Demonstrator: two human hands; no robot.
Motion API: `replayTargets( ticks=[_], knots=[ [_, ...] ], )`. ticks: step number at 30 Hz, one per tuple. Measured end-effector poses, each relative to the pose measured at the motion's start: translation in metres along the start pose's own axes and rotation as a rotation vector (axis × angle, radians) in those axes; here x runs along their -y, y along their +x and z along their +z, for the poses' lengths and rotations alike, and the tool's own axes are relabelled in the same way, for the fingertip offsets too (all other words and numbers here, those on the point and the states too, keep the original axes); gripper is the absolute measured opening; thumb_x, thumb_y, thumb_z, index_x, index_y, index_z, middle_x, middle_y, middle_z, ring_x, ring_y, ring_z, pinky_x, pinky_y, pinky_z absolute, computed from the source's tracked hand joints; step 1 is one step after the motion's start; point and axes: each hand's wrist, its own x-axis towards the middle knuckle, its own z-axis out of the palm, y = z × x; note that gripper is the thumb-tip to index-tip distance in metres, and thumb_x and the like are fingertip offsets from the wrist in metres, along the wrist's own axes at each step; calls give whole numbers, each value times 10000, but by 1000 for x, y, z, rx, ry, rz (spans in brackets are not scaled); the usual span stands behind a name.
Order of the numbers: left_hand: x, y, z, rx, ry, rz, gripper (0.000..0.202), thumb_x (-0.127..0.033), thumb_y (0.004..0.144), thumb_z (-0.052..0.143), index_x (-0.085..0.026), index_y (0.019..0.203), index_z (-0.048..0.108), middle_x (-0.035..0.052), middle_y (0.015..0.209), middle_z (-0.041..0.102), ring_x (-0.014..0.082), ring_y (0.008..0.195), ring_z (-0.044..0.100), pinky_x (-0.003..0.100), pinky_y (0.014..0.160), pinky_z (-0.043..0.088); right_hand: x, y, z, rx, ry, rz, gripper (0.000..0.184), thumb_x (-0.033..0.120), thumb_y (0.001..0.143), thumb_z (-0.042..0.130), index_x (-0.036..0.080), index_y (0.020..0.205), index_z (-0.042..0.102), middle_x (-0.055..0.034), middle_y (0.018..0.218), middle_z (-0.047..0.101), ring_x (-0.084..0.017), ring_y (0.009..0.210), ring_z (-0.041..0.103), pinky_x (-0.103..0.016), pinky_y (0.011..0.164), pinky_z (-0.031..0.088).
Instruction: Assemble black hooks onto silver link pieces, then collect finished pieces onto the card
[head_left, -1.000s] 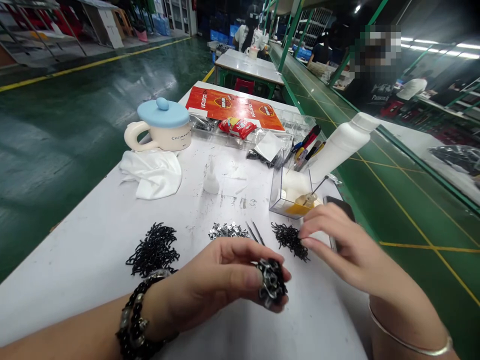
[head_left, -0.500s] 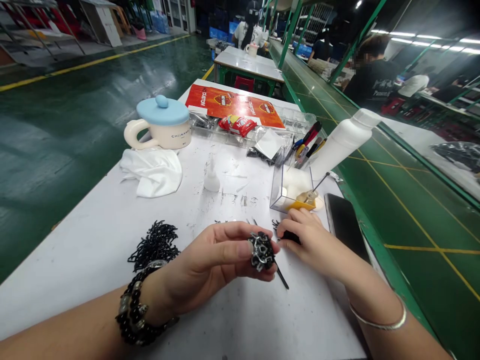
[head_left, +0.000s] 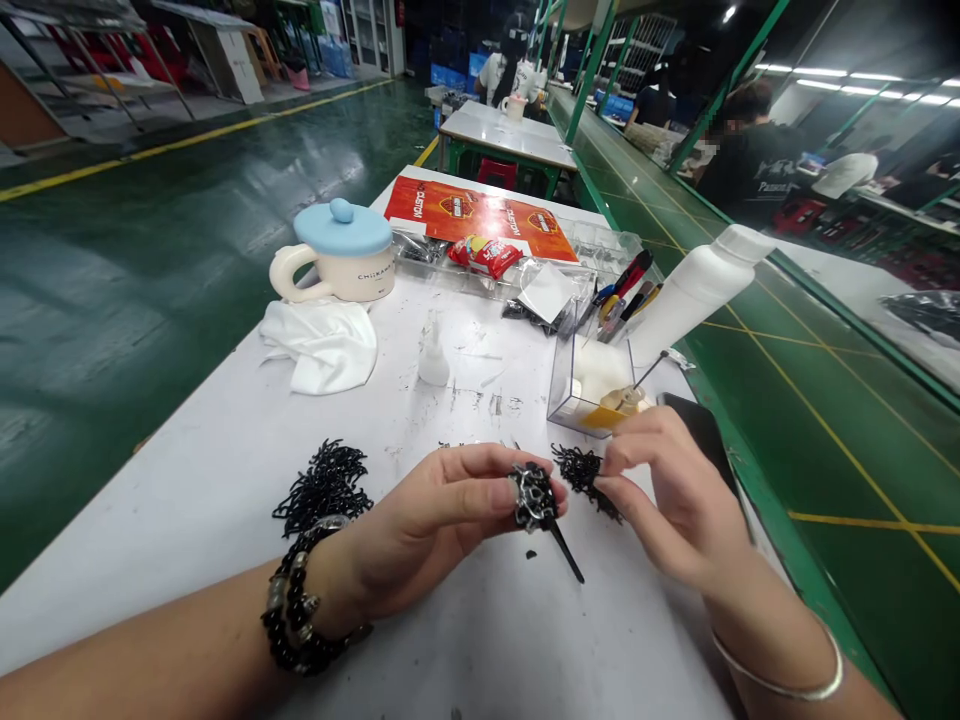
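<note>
My left hand [head_left: 442, 515] is closed round a bunch of small black and silver parts [head_left: 532, 495], from which a thin black pin [head_left: 564, 548] hangs down. My right hand [head_left: 667, 490] is just to its right, thumb and forefinger pinched together over a small pile of black parts [head_left: 581, 470]; what the pinch holds is too small to name. A larger heap of black parts [head_left: 324, 485] lies on the white table [head_left: 187, 480] beyond my left wrist.
A clear box [head_left: 592, 385] with a white bottle [head_left: 694, 290] and pens stands behind my right hand, a dark phone [head_left: 709, 435] beside it. Farther back are a small white glue bottle [head_left: 433, 360], a white cloth [head_left: 322, 345], a blue-lidded mug [head_left: 345, 250] and an orange carton [head_left: 480, 215]. People work at benches beyond.
My right hand has lifted off the small black pile and pinched its fingers. My left hand keeps the bunch, almost unmoved.
</note>
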Motion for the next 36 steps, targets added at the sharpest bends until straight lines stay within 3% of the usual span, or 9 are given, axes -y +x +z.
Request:
replayTargets(
  ticks=[2, 5, 10, 17, 23, 26, 28, 32, 36],
  knots=[
    [3, 0, -1, 15, -8, -27, 253, -232, 736, 695, -110, 957, 680, 91, 927, 706, 197, 933, 619, 343, 946, 401, 10, -2, 5, -74, 111, -61, 169, 28, 798, 482, 170, 889, 485, -19, 785, 481, -144, 736, 449, -322, 645, 368],
    [5, 0, -2, 33, -22, -57, 229, -211, 744, 686, -121, 955, 681, 79, 912, 706, 185, 894, 625, 341, 909, 421, 19, -4, 16, -29, 195, -84, 187, 11, 793, 471, 154, 913, 487, -30, 791, 509, -136, 723, 472, -321, 631, 391],
    [3, 0, -2, 21, -34, -49, 225, -208, 726, 695, -93, 919, 691, 85, 875, 705, 161, 825, 633, 257, 812, 461, 18, -6, 24, -71, 287, -8, 156, 26, 812, 477, 162, 883, 503, -40, 777, 543, -145, 732, 498, -323, 632, 431],
    [0, 1, 0, -3, -21, -23, 237, -206, 729, 696, -77, 927, 683, 95, 886, 694, 174, 811, 647, 259, 783, 494, 14, -6, 26, -72, 402, 65, 156, 31, 822, 488, 168, 887, 521, -46, 796, 587, -142, 726, 533, -314, 620, 460],
    [0, 0, 0, -3, -46, -52, 227, -200, 729, 692, -90, 928, 684, 94, 889, 693, 214, 843, 661, 309, 786, 523, 14, -5, 24, -67, 44, -166, 204, -18, 773, 448, 146, 879, 509, -70, 770, 583, -161, 695, 533, -341, 614, 444],
    [0, 0, 0, 2, -34, -45, 235, -198, 728, 693, -83, 932, 682, 95, 876, 702, 189, 833, 657, 277, 800, 510, 15, -5, 24, -53, 37, -205, 203, -25, 772, 455, 132, 885, 517, -79, 783, 588, -165, 720, 539, -345, 631, 446],
    [1, -1, 1, 8, -28, -39, 231, -194, 731, 690, -85, 935, 683, 86, 876, 706, 177, 827, 655, 265, 806, 502, 15, -5, 24, -53, 181, -145, 208, -12, 784, 463, 147, 906, 520, -66, 800, 590, -159, 734, 545, -340, 649, 452],
    [1, -2, 2, 19, 2, -14, 218, -168, 734, 681, -103, 942, 689, 73, 890, 712, 173, 841, 654, 263, 825, 484, 14, -4, 22, -22, 540, 244, 54, 223, 867, 515, 202, 914, 533, -31, 852, 559, -160, 817, 541, -325, 722, 448],
    [2, -3, 2, 44, 26, 5, 223, -171, 736, 681, -115, 952, 692, 66, 905, 716, 174, 862, 651, 260, 833, 470, 15, -2, 19, 137, 713, 439, 169, 341, 873, 527, 191, 806, 565, -28, 837, 536, -154, 831, 513, -303, 743, 424]
  ],
)
